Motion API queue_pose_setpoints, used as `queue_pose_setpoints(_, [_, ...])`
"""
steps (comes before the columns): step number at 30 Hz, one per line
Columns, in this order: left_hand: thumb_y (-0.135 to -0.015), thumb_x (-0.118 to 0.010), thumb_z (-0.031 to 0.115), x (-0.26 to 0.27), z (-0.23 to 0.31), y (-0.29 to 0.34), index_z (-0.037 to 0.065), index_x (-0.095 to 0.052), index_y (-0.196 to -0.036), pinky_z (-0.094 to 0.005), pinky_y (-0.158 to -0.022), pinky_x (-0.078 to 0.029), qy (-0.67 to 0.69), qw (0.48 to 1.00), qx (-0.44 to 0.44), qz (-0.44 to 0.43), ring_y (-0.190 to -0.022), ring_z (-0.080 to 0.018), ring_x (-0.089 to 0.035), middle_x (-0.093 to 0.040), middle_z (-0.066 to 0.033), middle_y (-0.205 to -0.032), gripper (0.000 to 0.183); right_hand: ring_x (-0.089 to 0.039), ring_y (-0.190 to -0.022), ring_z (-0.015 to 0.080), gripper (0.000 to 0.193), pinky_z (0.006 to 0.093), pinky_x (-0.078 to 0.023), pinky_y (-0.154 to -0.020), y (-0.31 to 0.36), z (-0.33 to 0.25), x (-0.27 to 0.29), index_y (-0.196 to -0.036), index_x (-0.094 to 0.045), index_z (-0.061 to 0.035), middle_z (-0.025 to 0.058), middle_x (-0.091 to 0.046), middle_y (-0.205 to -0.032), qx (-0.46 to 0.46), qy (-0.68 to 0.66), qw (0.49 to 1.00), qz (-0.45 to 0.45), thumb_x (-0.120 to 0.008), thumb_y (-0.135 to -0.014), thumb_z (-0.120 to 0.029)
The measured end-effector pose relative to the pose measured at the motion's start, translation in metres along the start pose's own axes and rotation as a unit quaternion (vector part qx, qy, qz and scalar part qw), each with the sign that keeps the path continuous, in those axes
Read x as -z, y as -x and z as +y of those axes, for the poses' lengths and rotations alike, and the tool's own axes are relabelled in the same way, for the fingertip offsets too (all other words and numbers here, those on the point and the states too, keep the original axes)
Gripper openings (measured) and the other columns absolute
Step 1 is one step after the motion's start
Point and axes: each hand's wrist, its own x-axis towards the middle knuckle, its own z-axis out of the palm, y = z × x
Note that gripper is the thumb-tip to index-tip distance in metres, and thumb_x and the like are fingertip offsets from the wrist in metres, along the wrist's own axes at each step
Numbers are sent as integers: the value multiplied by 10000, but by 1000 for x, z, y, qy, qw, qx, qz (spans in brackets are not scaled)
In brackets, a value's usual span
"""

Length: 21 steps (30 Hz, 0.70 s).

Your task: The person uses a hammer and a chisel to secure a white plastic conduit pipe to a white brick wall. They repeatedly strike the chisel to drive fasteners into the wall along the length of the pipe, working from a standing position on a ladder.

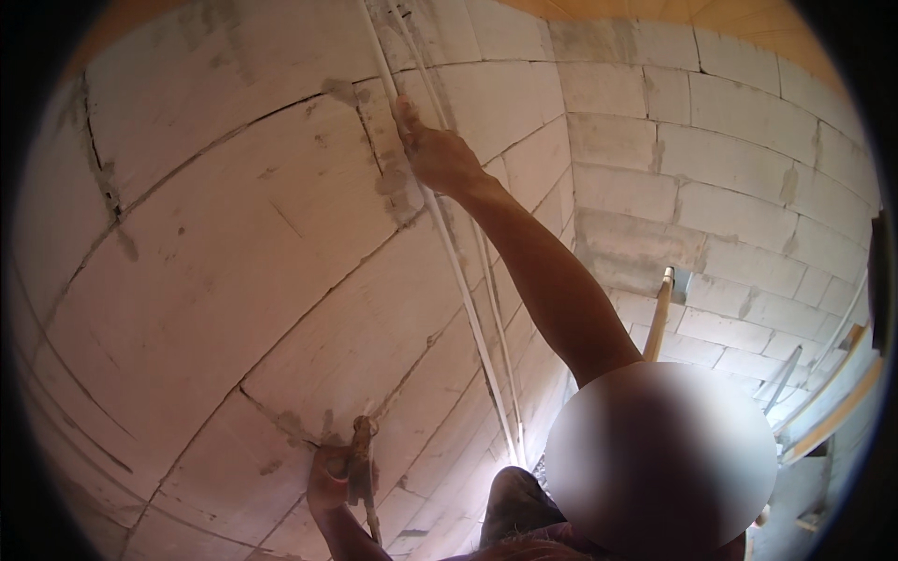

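Observation:
My right arm reaches up across the picture. Its hand [441, 157] is closed against a long, thin white conduit [458, 271] on the block wall [281, 224], with a digit stretched up along it. The far side of the fingers is hidden. A second, thinner white conduit [493, 304] runs close beside the first. Low on the left, my left hand [329, 479] is wrapped around what looks like a worn hammer [363, 458], near its head. The hammer stands upright, close to the wall, with its thin handle pointing down.
A second block wall [739, 168] meets the first at a corner. A wooden pole [660, 318] leans toward it, near a small opening. Planks [832, 416] lie at the right. A dark rounded shape [516, 497] sits low in the middle; a blurred disc [659, 458] hides the area beside it.

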Motion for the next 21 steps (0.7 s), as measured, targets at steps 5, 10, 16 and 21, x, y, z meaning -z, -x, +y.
queue_pose_setpoints(5, [-868, -641, 377, -5, 9, -7, -84, -656, -924, -386, -463, -538, -24, 999, 3, -42, -535, -304, -657, -674, -223, -735, 465, -658, -991, 425, 748, 492, -497, -924, 1, 1, -3, -1605, -73, -227, 297, -664, -1050, 7, 18, 1000, -2, -333, -925, -52])
queue_pose_setpoints(10, [-849, -669, 347, -12, 27, -14, -85, -669, -851, -379, -464, -540, -40, 995, 23, -89, -533, -292, -664, -678, -210, -715, 433, -675, -932, 419, 742, 500, -508, -883, 1, 0, -3, -1604, -91, -206, 298, -672, -963, 4, 21, 1000, 0, -345, -924, -54])
queue_pose_setpoints(16, [-758, -770, 219, -16, 28, -10, -71, -678, -819, -356, -465, -546, -63, 995, 15, -82, -534, -281, -667, -678, -187, -694, 310, -680, -895, 423, 741, 504, -513, -849, 2, 5, -13, -1597, -137, -163, 308, -665, -894, 33, 20, 998, 52, -373, -908, -29])
queue_pose_setpoints(21, [-730, -794, 180, -9, 19, -6, -54, -682, -859, -349, -470, -548, -26, 997, 76, -17, -563, -282, -674, -686, -194, -739, 290, -669, -961, 425, 728, 503, -507, -880, 4, 0, -13, -1594, -142, -151, 310, -660, -1018, 22, 40, 998, 49, -364, -913, -22])
